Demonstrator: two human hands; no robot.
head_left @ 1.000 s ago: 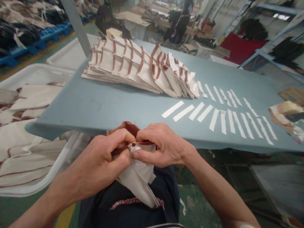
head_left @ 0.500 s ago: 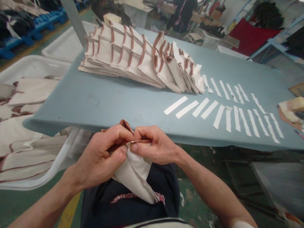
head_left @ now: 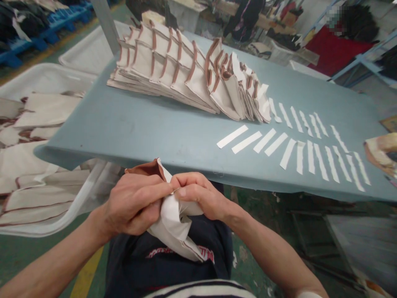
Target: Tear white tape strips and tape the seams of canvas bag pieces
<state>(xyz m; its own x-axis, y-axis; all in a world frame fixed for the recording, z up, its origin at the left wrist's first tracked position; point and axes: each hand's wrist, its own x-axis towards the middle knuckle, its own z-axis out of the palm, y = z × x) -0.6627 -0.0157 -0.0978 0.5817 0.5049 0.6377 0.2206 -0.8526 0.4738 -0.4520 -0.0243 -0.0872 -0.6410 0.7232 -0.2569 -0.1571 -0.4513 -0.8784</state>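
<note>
Between my two hands, just in front of the table edge, is a cream fabric piece [head_left: 173, 221] with a brown inner side, folded and hanging over my lap. My left hand [head_left: 138, 203] is closed on its left part, thumb and forefinger reaching to the seam in the middle. Pinched at the same seam, my right hand [head_left: 198, 192] grips the fabric's right part. The fingertips of both hands almost meet there. The lower corner of the fabric hangs down over a dark apron [head_left: 133, 265] with red lettering. What the fingertips pinch exactly is too small to make out.
On the blue-grey table [head_left: 102, 124] lies a long overlapping stack of cream fabric pieces [head_left: 167, 70] with brown edging. Rows of white strips [head_left: 231, 136] lie to the right. A white bin [head_left: 71, 203] of similar pieces stands at the left. A metal post [head_left: 105, 25] rises behind.
My left hand has turned over, its back now facing up more. The fabric has shifted and folded, showing more of its brown inside at the top. My view has moved slightly.
</note>
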